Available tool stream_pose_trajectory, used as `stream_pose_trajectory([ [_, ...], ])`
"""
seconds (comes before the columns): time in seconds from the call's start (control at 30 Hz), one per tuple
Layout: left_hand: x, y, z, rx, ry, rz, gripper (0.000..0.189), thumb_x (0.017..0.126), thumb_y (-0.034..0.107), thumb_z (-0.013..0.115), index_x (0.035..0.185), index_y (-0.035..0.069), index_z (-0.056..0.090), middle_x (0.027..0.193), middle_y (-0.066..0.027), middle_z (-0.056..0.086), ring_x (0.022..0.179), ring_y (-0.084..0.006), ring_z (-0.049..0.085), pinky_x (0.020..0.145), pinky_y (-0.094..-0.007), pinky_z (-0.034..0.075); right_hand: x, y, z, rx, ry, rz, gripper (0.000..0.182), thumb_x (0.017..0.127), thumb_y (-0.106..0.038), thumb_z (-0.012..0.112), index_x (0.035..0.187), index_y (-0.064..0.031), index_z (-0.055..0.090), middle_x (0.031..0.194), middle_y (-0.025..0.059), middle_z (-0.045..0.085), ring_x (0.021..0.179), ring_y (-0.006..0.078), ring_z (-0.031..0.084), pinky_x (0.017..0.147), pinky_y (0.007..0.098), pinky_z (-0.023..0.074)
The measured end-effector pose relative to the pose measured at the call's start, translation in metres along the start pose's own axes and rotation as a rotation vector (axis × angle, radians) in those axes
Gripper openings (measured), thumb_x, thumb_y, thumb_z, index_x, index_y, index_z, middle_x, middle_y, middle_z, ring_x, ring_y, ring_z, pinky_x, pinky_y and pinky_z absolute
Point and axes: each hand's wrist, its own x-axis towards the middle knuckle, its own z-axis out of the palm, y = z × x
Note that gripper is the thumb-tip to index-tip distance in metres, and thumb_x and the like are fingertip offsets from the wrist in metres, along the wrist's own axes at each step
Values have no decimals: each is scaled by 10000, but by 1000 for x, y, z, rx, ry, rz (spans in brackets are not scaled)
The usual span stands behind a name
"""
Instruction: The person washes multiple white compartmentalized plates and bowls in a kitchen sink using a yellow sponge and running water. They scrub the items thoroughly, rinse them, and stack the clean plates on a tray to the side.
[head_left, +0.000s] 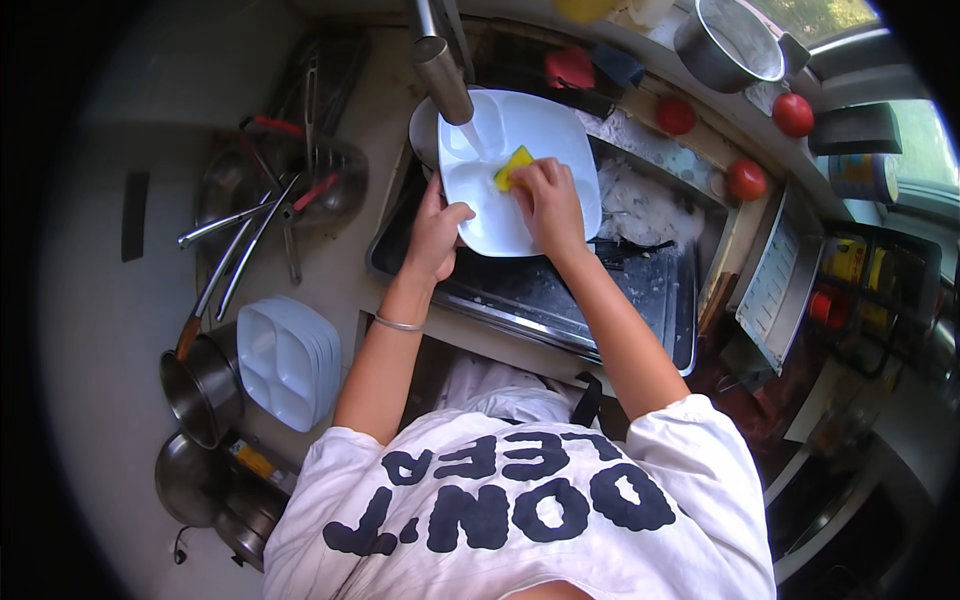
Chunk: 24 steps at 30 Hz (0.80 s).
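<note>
A white plate with several compartments is tilted over the sink, under the metal faucet. Water runs from the faucet onto the plate. My left hand grips the plate's left edge, its thumb on the face. Pinched in my right hand is a yellow-green sponge, pressed on the dividers near the plate's middle. Below the plate lies a dark metal tray, and foam with black utensils shows at its right.
Similar white plates stand stacked at left, beside metal pots. Long-handled utensils rest in a bowl at the upper left. Tomatoes and a pot sit along the right ledge, near a metal rack.
</note>
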Motion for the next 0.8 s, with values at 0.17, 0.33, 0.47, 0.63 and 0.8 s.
stream_pose_trajectory([
  [0.17,-16,-22,5,-76,99,145,695,675,-116,436,1352,33,382,1182,-86,532,1087,-196,530,921,-298,450,-20,6,24,-57,210,362,346,903,-140,567,1196,33,502,1221,215,491,1135,409,454,976,445,370],
  [0.33,-20,-41,4,-95,133,140,727,636,-112,431,1352,4,376,1204,-102,515,1101,-215,514,951,-295,419,-28,3,20,193,23,384,414,956,-215,478,1261,61,434,1222,237,500,1149,434,454,990,456,352],
  [0.47,-3,-30,-14,-49,117,130,694,633,-115,423,1319,-4,411,1155,-106,540,1058,-213,535,937,-296,429,-39,-3,-4,339,-112,360,325,975,-229,445,1149,27,544,1116,229,568,1073,381,523,955,420,393],
  [0.63,0,-12,-20,-21,111,182,671,639,-119,414,1299,2,430,1148,-97,543,1043,-211,541,931,-301,433,-59,13,-50,77,-231,99,220,942,-183,519,1017,0,614,1074,156,617,1021,339,551,917,407,424],
  [0.8,-7,-2,-13,3,109,151,672,637,-118,416,1300,-4,426,1138,-96,540,1045,-210,534,922,-293,431,-48,45,-48,-400,-32,-51,223,896,-130,558,1084,-21,608,1193,127,594,1167,328,521,1022,471,380],
])
